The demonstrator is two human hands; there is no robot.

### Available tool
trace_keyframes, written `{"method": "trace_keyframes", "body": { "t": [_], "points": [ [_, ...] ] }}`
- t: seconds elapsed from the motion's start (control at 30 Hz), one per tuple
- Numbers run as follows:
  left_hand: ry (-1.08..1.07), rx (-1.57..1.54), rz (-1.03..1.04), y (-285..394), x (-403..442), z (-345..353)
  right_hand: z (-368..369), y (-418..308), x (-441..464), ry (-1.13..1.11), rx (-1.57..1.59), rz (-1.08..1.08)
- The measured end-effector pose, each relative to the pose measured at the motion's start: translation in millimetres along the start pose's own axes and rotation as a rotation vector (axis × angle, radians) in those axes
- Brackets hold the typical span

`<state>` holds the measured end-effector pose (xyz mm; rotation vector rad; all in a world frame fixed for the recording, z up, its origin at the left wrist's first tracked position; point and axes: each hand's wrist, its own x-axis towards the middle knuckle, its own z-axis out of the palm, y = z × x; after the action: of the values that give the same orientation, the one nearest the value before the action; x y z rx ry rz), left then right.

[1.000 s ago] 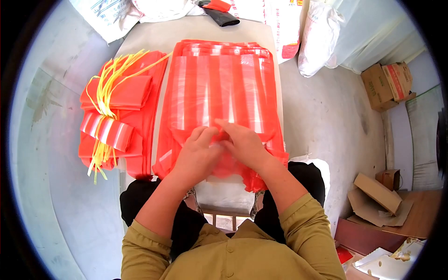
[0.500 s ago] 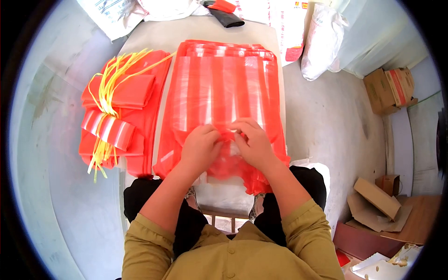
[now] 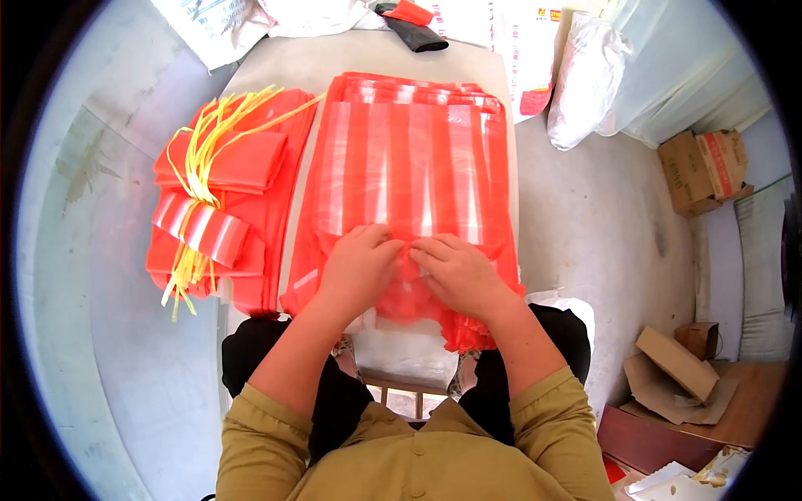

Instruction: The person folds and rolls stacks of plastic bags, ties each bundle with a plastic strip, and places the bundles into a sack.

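A stack of red-and-white striped plastic bags point(image 3: 399, 167) lies flat in front of me, its near edge crumpled and hanging toward my lap. My left hand point(image 3: 359, 265) is closed on the top bag near that edge, thumb and fingers pressed together on the film. Close beside it, my right hand point(image 3: 458, 271) also grips the top bag with bent fingers. The film between the hands is bunched and partly hidden by them. To the left are folded red plastic bags point(image 3: 230, 163) in a pile, with yellow strips point(image 3: 198, 167) and a folded striped bag point(image 3: 200, 230) on top.
The bags rest on a pale table point(image 3: 292, 63). Beyond it are a white wrapped bundle point(image 3: 586, 79), printed sacks point(image 3: 530, 58) and a black item point(image 3: 415, 35). Cardboard boxes point(image 3: 702, 171) stand at right, with an opened carton point(image 3: 677, 376) lower down.
My right hand has come down and its raised fingers have folded onto the bag. My left hand stays near the same spot on the film. The whole view has shifted slightly.
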<state>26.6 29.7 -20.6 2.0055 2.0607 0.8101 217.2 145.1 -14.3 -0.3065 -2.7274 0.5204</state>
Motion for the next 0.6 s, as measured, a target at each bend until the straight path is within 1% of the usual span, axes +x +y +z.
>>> {"method": "trace_keyframes", "body": {
  "t": [0.1, 0.17, 0.3, 0.4, 0.47, 0.57, 0.6],
  "points": [
    [-0.014, 0.040, 0.094, 3, -3, -14, 2, 1, 0, 0.019, -0.063, -0.012],
    [-0.014, 0.077, 0.114, -1, -5, -12, 2, 0, 1, 0.037, -0.081, -0.001],
    [-0.009, 0.104, 0.130, -8, -4, -5, 2, 0, 4, 0.036, -0.104, 0.013],
    [0.071, 0.084, 0.175, -7, -2, -7, 2, 1, 6, 0.033, -0.132, 0.004],
    [0.078, 0.082, 0.180, -8, -2, -6, -1, 0, 6, 0.026, -0.148, 0.014],
    [0.086, 0.086, 0.182, -12, -4, -6, 6, 4, 5, 0.081, -0.117, 0.055],
    [0.089, 0.088, 0.182, -13, -4, -7, 5, 4, 5, 0.066, -0.099, 0.077]
  ]
}}
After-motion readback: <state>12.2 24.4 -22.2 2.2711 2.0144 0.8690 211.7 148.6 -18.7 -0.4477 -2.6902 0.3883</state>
